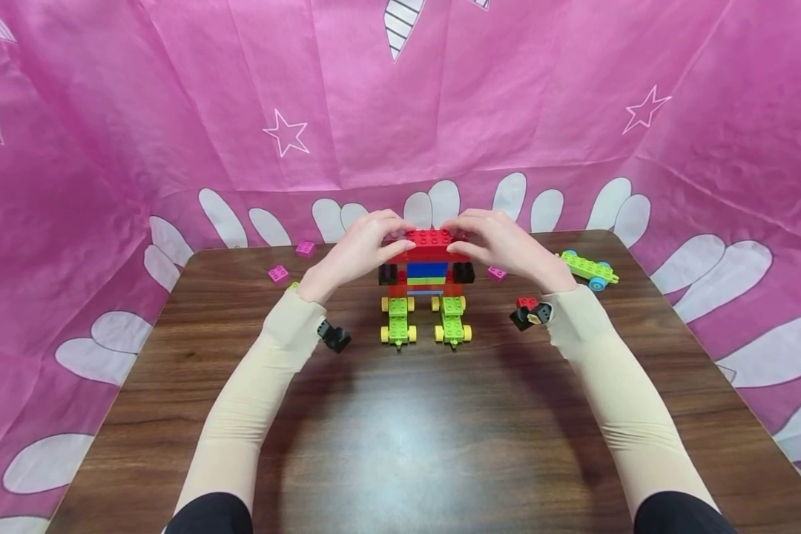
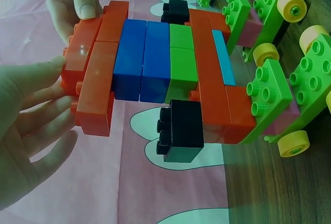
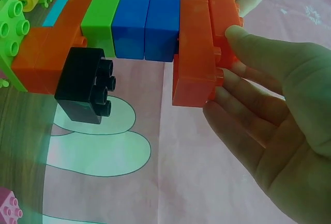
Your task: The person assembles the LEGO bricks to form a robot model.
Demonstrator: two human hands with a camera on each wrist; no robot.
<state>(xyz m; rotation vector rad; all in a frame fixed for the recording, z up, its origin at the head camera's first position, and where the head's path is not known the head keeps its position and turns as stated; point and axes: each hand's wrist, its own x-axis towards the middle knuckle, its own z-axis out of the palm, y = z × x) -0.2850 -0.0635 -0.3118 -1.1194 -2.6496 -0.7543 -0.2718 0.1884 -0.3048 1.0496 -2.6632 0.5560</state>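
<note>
A toy building-block figure stands upright at the table's far middle. Its top red brick (image 1: 429, 239) is pinched at the left end by my left hand (image 1: 357, 248), thumb in front and fingers behind. My right hand (image 1: 503, 245) grips the same brick's right end. Below come a wider red layer (image 2: 95, 87), blue bricks (image 1: 427, 271) and green bricks (image 2: 182, 63). Black bricks (image 2: 186, 131) stick out at both sides. Two lime wheeled bases (image 1: 398, 322) with yellow wheels carry the figure. In the right wrist view, the right fingertips touch the red brick's studded side.
Loose pink bricks (image 1: 278, 274) lie left of the figure, and another pink brick (image 1: 497, 274) lies to its right. A lime car base (image 1: 587, 268) with blue wheels sits at the far right. Beside the right wrist is a red brick (image 1: 526, 302). Pink cloth (image 1: 374, 148) hangs behind the table.
</note>
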